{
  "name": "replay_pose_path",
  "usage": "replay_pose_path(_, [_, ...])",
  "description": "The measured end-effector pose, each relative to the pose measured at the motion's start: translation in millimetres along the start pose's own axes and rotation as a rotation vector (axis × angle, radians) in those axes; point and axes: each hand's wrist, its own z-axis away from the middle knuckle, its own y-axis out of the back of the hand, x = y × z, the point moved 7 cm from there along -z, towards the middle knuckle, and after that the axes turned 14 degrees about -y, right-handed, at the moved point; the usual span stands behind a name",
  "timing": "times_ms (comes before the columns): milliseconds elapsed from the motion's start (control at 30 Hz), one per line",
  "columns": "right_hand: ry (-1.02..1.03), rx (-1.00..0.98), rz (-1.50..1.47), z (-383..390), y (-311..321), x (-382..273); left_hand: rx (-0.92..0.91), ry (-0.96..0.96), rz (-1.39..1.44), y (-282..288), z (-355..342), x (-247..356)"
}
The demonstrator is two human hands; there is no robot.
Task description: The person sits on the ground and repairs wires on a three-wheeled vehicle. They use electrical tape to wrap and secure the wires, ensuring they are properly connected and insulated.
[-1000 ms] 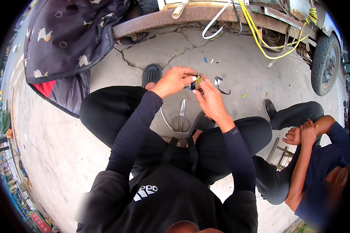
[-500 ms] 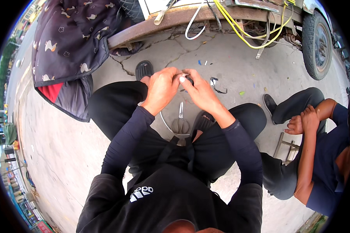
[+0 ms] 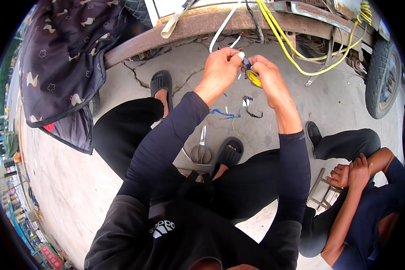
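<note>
from my feed the left hand [image 3: 220, 72] was pinched shut on the end of a thin white wire [image 3: 224, 28] hanging from the rusty metal frame rail [image 3: 202, 24], and the right hand [image 3: 267, 74] was curled around a small yellow roll of insulating tape [image 3: 254, 79], touching the left. i'd say the trick there was keeping the tape taut and the wraps overlapping. grey metal scissors [image 3: 201, 150] lay on the cracked concrete ground [image 3: 121, 85] between the black sandals [image 3: 229, 155].

My left grip [image 3: 220, 72] left of my right grip [image 3: 267, 76], tape roll [image 3: 254, 78] between them, scissors [image 3: 201, 150] on the ground between my feet, seated person [image 3: 360, 202] at right
</note>
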Motion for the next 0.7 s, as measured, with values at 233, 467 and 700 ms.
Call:
replay_pose_path(233, [0.119,0.194,-0.007,-97,30,-1,0.005,-0.266,-0.362,-11,-78,-35])
replay_pose_path(467, [0.127,0.423,0.130,-165,53,5,0.172,-0.463,-0.667,-21,-111,-61])
replay_pose_path(700, [0.149,0.509,0.046,-167,27,-7,0.006,-0.142,-0.434,-12,-151,-111])
